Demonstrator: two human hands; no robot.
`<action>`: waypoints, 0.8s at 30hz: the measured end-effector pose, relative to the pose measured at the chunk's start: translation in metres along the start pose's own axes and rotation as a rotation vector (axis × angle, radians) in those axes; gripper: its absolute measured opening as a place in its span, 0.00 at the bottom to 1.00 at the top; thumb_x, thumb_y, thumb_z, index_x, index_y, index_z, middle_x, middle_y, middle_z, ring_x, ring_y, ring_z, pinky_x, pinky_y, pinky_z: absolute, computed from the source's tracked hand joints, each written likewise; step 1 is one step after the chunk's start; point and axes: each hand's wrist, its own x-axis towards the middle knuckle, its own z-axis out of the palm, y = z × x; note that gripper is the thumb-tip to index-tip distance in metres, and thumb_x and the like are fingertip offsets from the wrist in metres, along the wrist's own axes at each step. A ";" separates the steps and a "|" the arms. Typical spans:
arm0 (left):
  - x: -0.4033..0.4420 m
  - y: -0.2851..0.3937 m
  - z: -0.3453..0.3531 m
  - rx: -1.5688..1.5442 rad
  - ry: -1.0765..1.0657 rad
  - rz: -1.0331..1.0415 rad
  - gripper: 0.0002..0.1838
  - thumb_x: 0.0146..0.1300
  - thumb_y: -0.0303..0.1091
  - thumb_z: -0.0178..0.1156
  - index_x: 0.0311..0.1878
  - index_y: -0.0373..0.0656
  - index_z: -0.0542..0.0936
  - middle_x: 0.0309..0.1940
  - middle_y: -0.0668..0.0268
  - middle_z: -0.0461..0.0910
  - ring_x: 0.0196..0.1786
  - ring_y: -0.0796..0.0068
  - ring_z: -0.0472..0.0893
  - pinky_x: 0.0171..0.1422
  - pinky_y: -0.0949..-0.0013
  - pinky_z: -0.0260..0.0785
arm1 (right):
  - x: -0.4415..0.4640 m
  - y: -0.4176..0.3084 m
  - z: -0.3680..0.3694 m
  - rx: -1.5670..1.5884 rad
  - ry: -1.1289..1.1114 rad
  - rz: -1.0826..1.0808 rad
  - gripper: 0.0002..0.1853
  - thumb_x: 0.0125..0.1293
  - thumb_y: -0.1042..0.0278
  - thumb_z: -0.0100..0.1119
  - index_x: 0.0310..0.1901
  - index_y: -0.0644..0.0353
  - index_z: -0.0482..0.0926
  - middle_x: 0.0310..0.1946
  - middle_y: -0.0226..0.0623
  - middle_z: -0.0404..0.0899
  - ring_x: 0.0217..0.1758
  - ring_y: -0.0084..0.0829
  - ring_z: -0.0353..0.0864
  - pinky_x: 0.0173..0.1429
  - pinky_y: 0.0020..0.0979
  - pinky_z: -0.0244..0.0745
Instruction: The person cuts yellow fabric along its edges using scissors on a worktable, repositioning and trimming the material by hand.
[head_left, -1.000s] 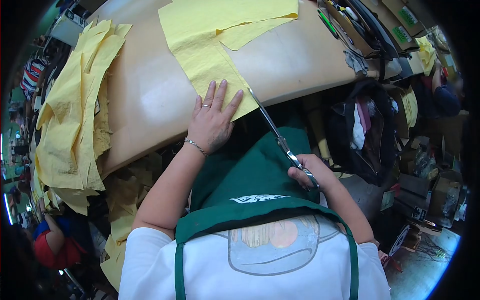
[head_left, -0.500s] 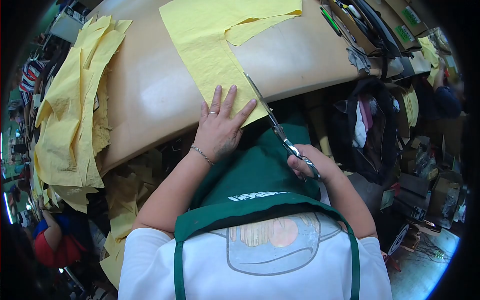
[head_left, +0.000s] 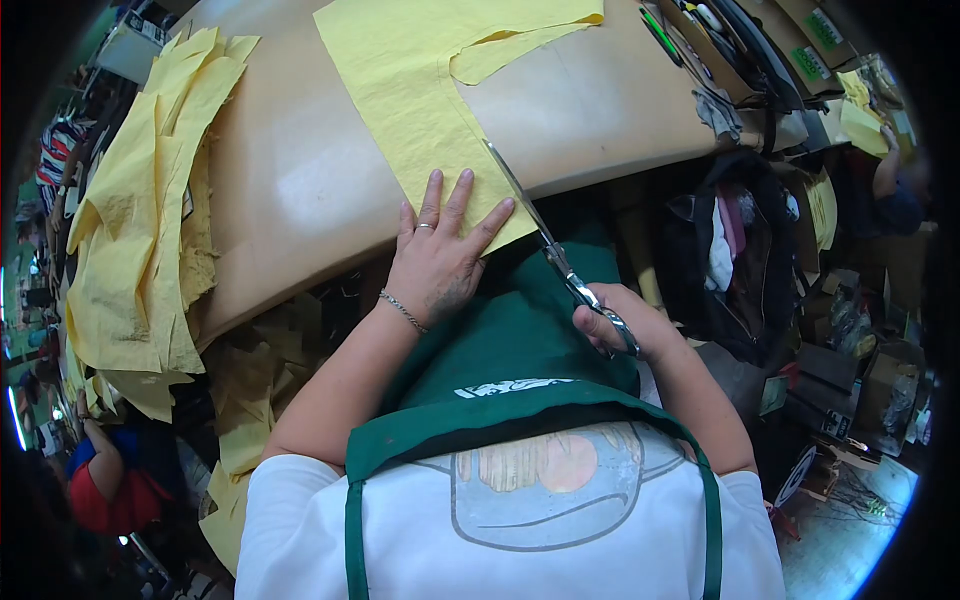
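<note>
A yellow sheet, thin and slightly creased, lies on the table and overhangs its near edge. My left hand presses flat on the sheet's near end, fingers spread; it wears a ring and a bracelet. My right hand is closed around the handles of a pair of metal scissors. The scissor blades point away from me along the sheet's right edge, just right of my left fingers. Whether the blades are fully closed is hard to tell. A curved flap of the sheet, partly cut apart, lies farther back.
A pile of yellow sheets hangs over the table's left side. Pens and a cardboard box stand at the back right of the table. Below right hangs an open dark bag. Other people work at both sides.
Almost nothing differs. The view has shifted very slightly; both hands, the scissors and the sheet keep their places. A person at the far right has moved a hand.
</note>
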 end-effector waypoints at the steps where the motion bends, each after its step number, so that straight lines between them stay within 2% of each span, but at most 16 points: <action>1: 0.000 0.000 0.000 -0.002 -0.002 -0.003 0.33 0.53 0.35 0.53 0.62 0.68 0.57 0.65 0.58 0.46 0.67 0.47 0.46 0.60 0.40 0.48 | -0.001 0.001 0.001 0.013 0.008 0.003 0.35 0.43 0.26 0.51 0.23 0.60 0.67 0.14 0.31 0.68 0.17 0.22 0.70 0.23 0.24 0.66; 13: 0.000 0.001 0.001 0.007 0.008 -0.006 0.32 0.53 0.36 0.53 0.62 0.68 0.58 0.65 0.58 0.47 0.67 0.48 0.46 0.60 0.40 0.47 | -0.007 0.010 0.003 0.051 0.046 0.037 0.35 0.41 0.27 0.54 0.21 0.59 0.67 0.12 0.28 0.65 0.16 0.20 0.69 0.20 0.23 0.65; 19: 0.000 0.002 0.001 0.009 0.005 -0.008 0.33 0.52 0.35 0.54 0.62 0.69 0.57 0.65 0.58 0.47 0.67 0.48 0.46 0.60 0.39 0.47 | -0.011 0.010 0.007 0.139 0.081 0.061 0.32 0.39 0.31 0.60 0.19 0.59 0.67 0.11 0.25 0.64 0.13 0.18 0.66 0.18 0.21 0.62; 24: 0.000 0.002 0.000 0.004 -0.006 -0.015 0.33 0.52 0.35 0.54 0.62 0.69 0.57 0.65 0.59 0.47 0.67 0.48 0.45 0.61 0.39 0.46 | -0.013 0.009 0.008 0.120 0.100 0.095 0.30 0.42 0.34 0.60 0.19 0.59 0.67 0.10 0.26 0.65 0.13 0.18 0.67 0.18 0.20 0.62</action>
